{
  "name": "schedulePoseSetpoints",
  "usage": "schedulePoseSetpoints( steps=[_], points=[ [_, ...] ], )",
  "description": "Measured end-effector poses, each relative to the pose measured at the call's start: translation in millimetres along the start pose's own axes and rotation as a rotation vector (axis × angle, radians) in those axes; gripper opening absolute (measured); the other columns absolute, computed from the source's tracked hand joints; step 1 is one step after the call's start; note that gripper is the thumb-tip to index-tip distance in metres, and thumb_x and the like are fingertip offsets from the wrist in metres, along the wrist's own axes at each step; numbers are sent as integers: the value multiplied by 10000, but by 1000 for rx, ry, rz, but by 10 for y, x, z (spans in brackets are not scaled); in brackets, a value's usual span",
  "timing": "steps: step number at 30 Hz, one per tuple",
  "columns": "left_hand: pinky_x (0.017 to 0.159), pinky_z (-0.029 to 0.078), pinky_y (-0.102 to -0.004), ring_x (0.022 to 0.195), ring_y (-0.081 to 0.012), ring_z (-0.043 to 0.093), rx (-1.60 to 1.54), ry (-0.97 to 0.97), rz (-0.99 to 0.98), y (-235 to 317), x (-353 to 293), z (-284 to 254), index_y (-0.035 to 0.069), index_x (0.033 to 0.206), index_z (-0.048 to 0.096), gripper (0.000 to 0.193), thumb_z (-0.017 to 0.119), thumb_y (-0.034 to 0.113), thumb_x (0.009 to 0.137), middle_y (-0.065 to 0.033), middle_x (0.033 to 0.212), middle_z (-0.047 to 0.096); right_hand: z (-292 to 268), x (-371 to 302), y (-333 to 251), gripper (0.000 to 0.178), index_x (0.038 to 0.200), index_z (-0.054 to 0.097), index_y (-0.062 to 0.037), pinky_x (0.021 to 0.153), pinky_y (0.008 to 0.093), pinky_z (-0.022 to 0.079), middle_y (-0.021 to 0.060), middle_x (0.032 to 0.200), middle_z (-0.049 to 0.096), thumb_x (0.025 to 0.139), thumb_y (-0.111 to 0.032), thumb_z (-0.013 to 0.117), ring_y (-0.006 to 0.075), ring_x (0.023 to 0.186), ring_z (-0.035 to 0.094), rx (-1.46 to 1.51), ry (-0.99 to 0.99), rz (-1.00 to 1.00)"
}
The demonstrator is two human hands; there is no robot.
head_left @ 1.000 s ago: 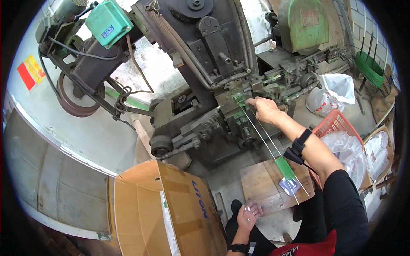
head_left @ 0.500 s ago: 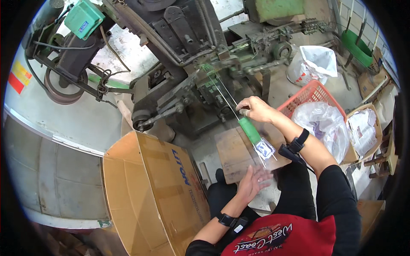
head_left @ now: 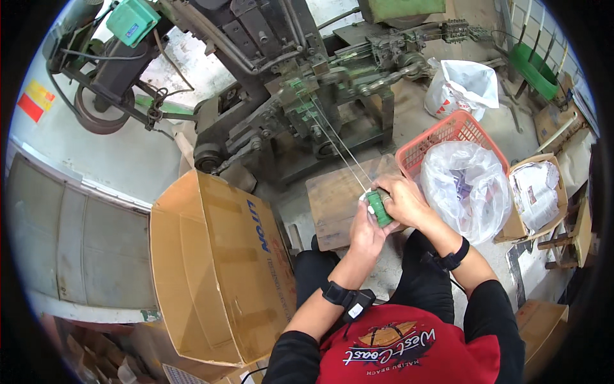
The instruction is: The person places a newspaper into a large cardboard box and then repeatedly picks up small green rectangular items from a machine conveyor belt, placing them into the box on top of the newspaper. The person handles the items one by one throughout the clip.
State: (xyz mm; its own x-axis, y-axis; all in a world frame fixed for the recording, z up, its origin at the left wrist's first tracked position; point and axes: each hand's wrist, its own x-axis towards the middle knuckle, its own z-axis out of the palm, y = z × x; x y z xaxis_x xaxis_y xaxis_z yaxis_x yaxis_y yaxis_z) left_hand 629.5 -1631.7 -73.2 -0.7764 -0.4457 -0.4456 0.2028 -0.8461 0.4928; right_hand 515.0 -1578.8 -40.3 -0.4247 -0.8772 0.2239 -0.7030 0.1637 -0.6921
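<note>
A short green stack of ribbed pieces lies between my two hands, close to the near end of two thin parallel rods. My left hand cups its left and near side, with the fingers closed against it. From the right, my right hand grips the stack, fingers bent over its top. The rods slant away to a dark, oily machine. Below my hands is a worn brown board. Part of the stack's underside is hidden by my fingers.
A large open cardboard box stands at left. To the right are a red plastic basket, a clear plastic bag with things inside, a white sack and a small carton of papers.
My left hand has risen from below the board to the green stack. My right hand has slid toward me along the rods and closed on it. A white-and-blue card no longer shows.
</note>
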Motion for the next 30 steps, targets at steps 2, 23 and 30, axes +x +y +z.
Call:
schedulePoseSetpoints(
  steps=[2,23,30],
  points=[
    [860,451,-501,1081,-271,520,39,-3,-100,102,36,79,82,1240,383,475,269,435,943,-109,1188,516,22,-63,16,249,868,599,-34,731,429,445,163,847,594,628,-37,532,344,871,553,-108,114,-64],
    [334,426,-225,471,-211,605,808,-71,-7,1375,-1181,154,25,941,526,421,388,423,921,-114,644,600,-272,-1048,99,228,847,591,-6,707,452,422,203,882,551,642,43,504,407,834,536,-278,98,281],
    [282,377,-212,375,-98,497,932,494,615,3107,-1691,-421,37,816,588,300,531,325,880,-33,586,560,-47,-1348,349,158,831,596,-13,696,451,429,209,797,561,677,-16,559,399,796,539,-348,-316,187]
  ],
)
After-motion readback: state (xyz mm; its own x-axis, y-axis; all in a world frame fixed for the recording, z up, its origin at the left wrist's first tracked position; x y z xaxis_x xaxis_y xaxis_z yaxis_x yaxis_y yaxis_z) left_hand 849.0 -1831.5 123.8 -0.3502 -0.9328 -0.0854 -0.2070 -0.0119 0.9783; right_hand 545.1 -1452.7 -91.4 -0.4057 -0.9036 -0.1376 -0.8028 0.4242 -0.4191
